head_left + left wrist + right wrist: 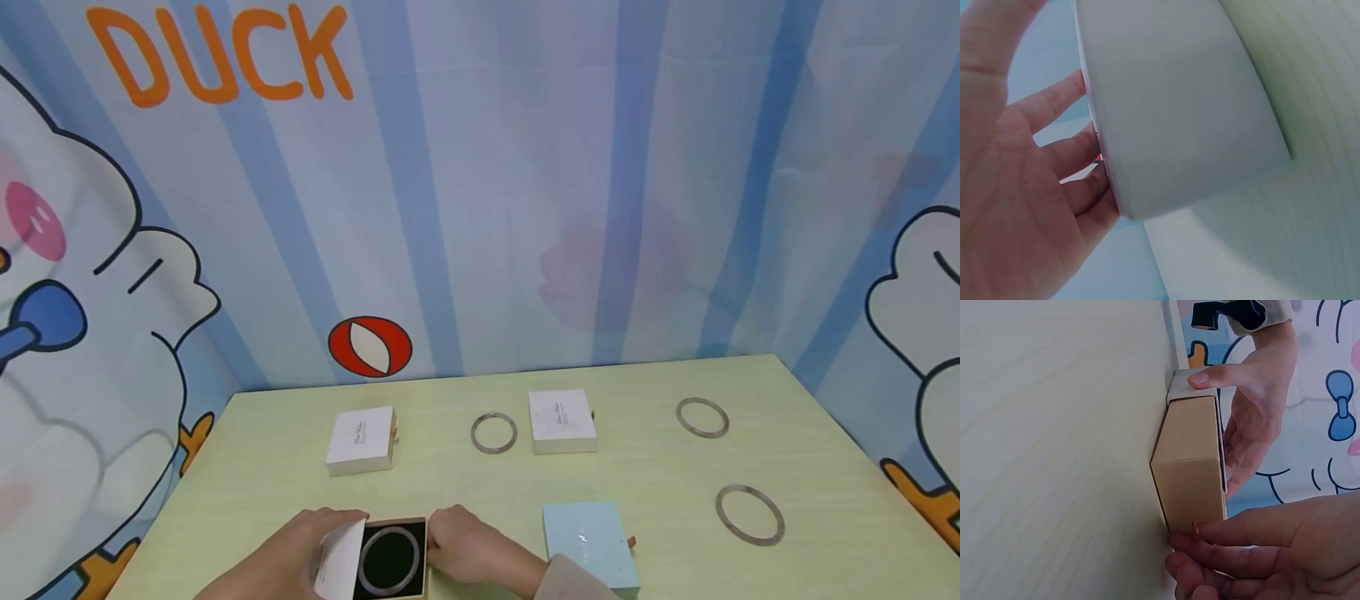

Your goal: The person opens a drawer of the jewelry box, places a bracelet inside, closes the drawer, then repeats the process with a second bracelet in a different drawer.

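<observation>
My left hand grips the white sleeve of a jewellery box, thumb on one side and fingers on the other. From the sleeve's right side the tan drawer stands partly out. Inside it a grey bangle lies on black lining. My right hand is at the drawer's right end, where thumb and forefinger pinch its small reddish pull tab. The left wrist view shows the broad pale face of the sleeve, with fingertips along its edge.
Two white boxes stand towards the back, a bangle between them. A light blue box with a brown tab lies right of my right hand. Two bangles lie farther right. A printed curtain hangs behind the table.
</observation>
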